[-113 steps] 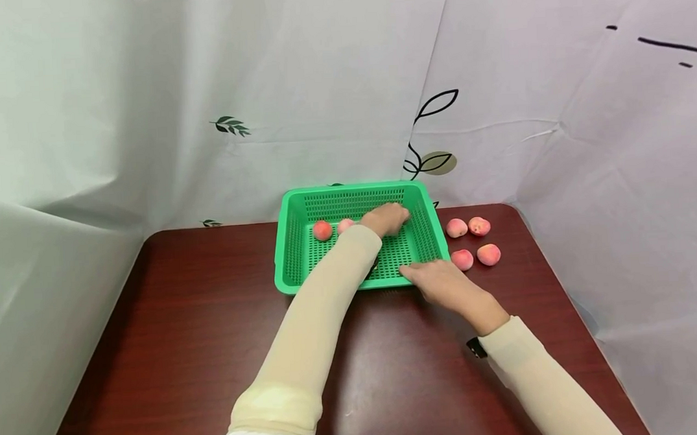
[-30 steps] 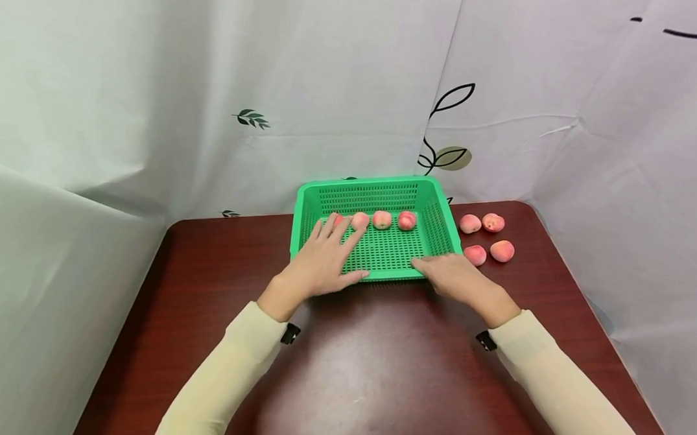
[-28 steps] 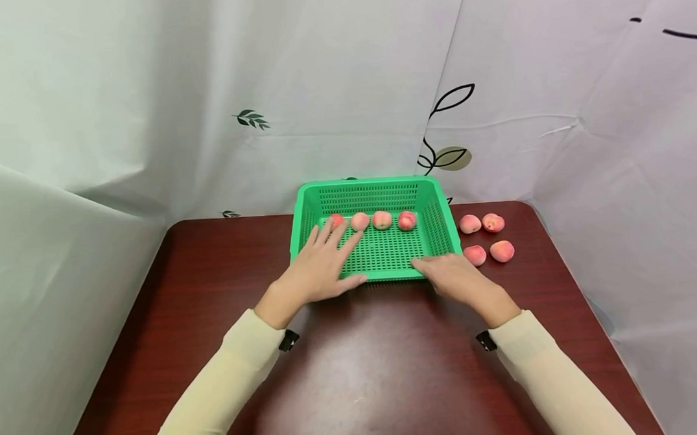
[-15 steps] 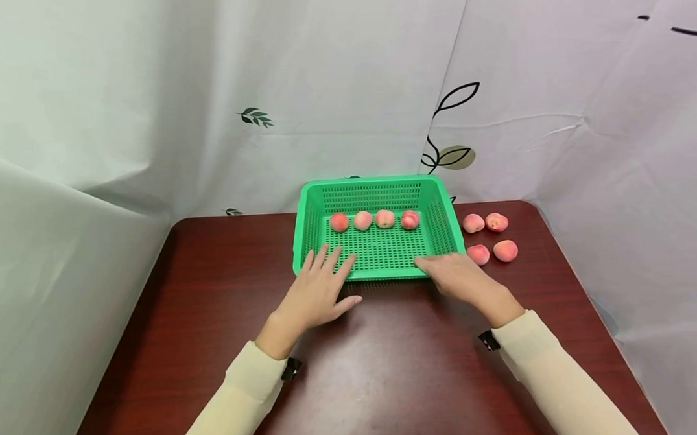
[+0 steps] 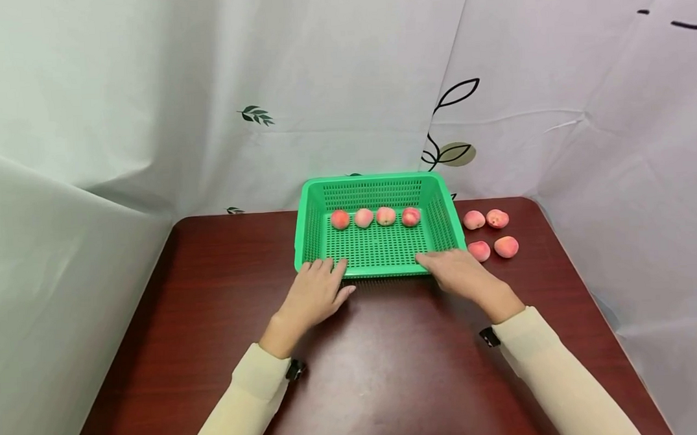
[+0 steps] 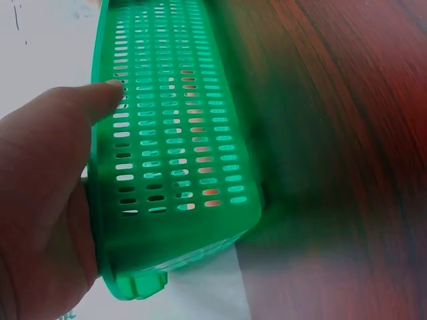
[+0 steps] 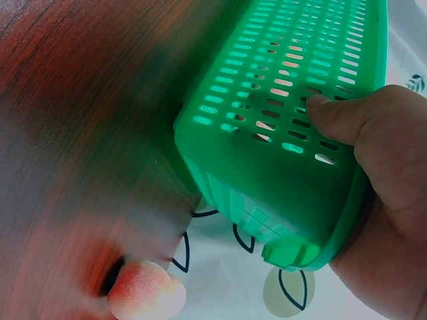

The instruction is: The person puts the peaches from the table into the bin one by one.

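A green plastic basket (image 5: 386, 271) with slotted walls stands at the back of the table. Several peaches (image 5: 363, 218) lie in a row on its floor, towards the far wall. My left hand (image 5: 313, 293) is at the near rim by the left corner; in the left wrist view its thumb lies on the outer wall and its fingers go over the rim. At the right end of the same rim, my right hand (image 5: 462, 274) grips the basket. The right wrist view shows that thumb pressed to the slotted wall, with the fingers hidden inside.
Several more peaches (image 5: 506, 247) sit on the dark red wooden table (image 5: 378, 365), just right of the basket. White sheeting (image 5: 331, 82) with leaf prints hangs right behind the basket and along both sides of the table.
My left hand has come out of the basket, where it was among the peaches, and back to the near rim, which it now grips. My right hand keeps its hold.
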Motion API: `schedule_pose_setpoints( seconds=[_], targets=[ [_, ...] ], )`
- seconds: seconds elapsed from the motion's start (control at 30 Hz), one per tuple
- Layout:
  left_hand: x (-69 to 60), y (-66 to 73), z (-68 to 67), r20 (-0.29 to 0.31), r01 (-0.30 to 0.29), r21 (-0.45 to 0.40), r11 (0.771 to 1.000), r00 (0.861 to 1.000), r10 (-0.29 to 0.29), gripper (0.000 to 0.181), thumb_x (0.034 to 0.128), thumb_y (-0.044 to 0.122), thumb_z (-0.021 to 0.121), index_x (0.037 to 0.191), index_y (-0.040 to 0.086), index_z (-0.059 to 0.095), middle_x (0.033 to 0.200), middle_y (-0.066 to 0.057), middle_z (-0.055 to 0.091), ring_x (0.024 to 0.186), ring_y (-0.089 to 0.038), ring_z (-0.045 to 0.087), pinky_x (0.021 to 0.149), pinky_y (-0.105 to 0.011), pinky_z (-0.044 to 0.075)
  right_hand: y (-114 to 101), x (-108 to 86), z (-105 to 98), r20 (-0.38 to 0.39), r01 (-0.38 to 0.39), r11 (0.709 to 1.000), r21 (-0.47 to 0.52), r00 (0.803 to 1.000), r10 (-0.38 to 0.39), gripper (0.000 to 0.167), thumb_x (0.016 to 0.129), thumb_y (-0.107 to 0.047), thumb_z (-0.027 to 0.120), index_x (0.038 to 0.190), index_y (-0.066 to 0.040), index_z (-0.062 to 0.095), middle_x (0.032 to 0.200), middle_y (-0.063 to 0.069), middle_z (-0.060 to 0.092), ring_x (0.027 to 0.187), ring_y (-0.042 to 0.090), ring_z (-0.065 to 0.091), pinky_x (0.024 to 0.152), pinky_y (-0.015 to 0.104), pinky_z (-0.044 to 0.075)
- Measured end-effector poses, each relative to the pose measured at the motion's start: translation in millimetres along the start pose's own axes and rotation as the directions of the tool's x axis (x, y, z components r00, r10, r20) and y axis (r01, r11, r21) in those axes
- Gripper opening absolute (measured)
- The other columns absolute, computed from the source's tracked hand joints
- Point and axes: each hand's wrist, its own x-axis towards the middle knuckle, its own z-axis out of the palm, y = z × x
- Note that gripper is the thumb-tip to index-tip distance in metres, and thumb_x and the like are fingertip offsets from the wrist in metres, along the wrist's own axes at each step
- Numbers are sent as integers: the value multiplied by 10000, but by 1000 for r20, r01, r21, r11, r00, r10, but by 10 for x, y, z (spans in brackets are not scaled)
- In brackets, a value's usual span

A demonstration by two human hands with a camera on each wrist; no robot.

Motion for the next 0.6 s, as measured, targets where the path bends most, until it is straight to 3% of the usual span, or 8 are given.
schedule_pose_setpoints(
  seconds=[0.2, 0.4, 0.5, 0.6],
  targets=[
    [43, -37, 72, -74, -25, 27, 999, 997, 26, 384, 953, 408, 732, 1095, 76, 603, 829, -81, 617, 715, -275, 630, 619, -383, 478, 3, 9, -4, 4, -3, 1000, 4, 1000, 3, 278, 858, 65, 632, 845, -147, 453, 678, -23, 470, 625, 223, 569, 610, 371, 449],
    [105, -82, 129, -141, -34, -20, 999, 990, 31, 328, 865, 274, 843, 894, 111, 560, 635, -11, 531, 522, -191, 530, 477, -318, 380, 6, 10, 6, 2, -6, 1000, 2, 1000, 6, 276, 861, 59, 631, 841, -149, 450, 676, -26, 463, 625, 222, 570, 615, 373, 453],
    [133, -91, 122, -130, -8, -61, 998, 992, 0, 273, 896, 110, 771, 799, 121, 517, 558, 17, 437, 465, -147, 419, 421, -313, 316, 4, 13, 4, 0, -2, 1000, -2, 1000, 2, 273, 857, 55, 635, 843, -148, 453, 678, -23, 468, 621, 222, 566, 612, 376, 454],
    [160, -92, 94, -79, 30, -99, 995, 996, -38, 310, 897, -27, 647, 727, 140, 448, 544, 39, 312, 492, -130, 284, 409, -310, 239, 5, 13, 1, -1, 0, 1000, -2, 1000, 0, 273, 858, 49, 637, 843, -150, 452, 675, -27, 462, 615, 215, 557, 605, 370, 447]
  ],
)
